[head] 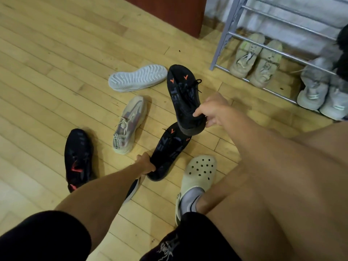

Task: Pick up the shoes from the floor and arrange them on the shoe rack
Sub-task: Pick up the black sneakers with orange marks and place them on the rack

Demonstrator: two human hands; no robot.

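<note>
My right hand (212, 112) grips the heel of a black sneaker with orange marks (183, 97), lifted above the floor with its toe pointing away. My left hand (146, 164) holds the heel of its matching black sneaker (169, 149), whose sole is close to the floor. On the wooden floor lie a white shoe turned sole-up (137, 78), a beige and pink sneaker (130, 125) and a black sneaker with red marks (78, 157). The metal shoe rack (224, 34) stands at the upper right.
On the rack's lowest shelf sit a beige pair (254, 61) and a grey pair (320, 93). My foot in a cream clog (199, 172) stands beside the lower black sneaker. Another dark shoe (132, 189) peeks out under my left forearm. A dark red cabinet (178, 14) is behind.
</note>
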